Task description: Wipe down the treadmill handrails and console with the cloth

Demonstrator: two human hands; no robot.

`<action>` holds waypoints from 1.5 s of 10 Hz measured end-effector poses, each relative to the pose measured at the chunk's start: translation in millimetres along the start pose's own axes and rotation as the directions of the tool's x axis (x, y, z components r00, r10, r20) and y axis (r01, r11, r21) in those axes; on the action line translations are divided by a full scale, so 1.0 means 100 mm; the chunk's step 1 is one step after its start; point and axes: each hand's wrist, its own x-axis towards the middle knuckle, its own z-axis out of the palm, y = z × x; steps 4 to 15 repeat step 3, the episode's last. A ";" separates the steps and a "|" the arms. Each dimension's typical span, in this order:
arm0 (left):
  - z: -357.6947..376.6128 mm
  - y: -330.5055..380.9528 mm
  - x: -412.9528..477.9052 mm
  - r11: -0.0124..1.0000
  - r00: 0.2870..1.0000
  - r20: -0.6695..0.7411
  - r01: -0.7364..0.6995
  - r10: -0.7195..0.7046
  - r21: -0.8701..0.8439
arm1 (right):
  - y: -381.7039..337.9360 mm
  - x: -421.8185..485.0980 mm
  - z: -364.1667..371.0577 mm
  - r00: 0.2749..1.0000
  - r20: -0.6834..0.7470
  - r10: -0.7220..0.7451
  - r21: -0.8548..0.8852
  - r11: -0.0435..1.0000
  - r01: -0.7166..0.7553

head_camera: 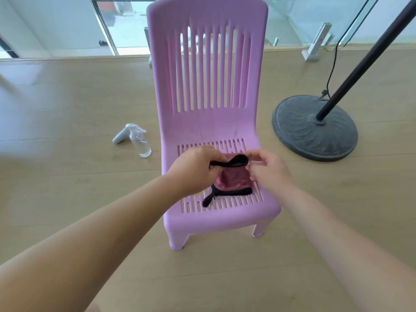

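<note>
Over the pink chair (216, 122) seat, the left hand (198, 167) and right hand (267, 167) each pinch the maroon cloth's (234, 179) black-trimmed far edge.

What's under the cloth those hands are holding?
The cloth lies on the slotted seat of the pink chair. The left hand and right hand pinch its black top edge. Anything right beneath the cloth is covered, so I cannot tell.

A: How many cloths were there?
B: One cloth (234, 181), between two hands, the left hand (198, 167) and the right hand (267, 171), over one chair (216, 124).
A: And beyond them?
B: Left of the hands, one spray bottle (141, 144) and perhaps one white gadget (120, 137); right, one pole stand (315, 131).
</note>
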 end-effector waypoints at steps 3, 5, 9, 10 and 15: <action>0.57 -0.06 -0.15 0.937 0.987 0.160 -0.059 0.003 0.344 | 0.15 -0.06 -0.03 0.995 -0.040 -0.088 -0.177 0.981 0.080; 0.57 -0.06 -0.15 0.937 0.987 0.160 -0.059 0.003 0.344 | 0.15 -0.06 -0.03 0.995 -0.040 -0.088 -0.177 0.981 0.080; 0.57 -0.06 -0.15 0.937 0.987 0.160 -0.059 0.003 0.344 | 0.15 -0.06 -0.03 0.995 -0.040 -0.088 -0.177 0.981 0.080; 0.57 -0.06 -0.15 0.937 0.987 0.160 -0.059 0.003 0.344 | 0.15 -0.06 -0.03 0.995 -0.040 -0.088 -0.177 0.981 0.080; 0.57 -0.06 -0.15 0.937 0.987 0.160 -0.059 0.003 0.344 | 0.15 -0.06 -0.03 0.995 -0.040 -0.088 -0.177 0.981 0.080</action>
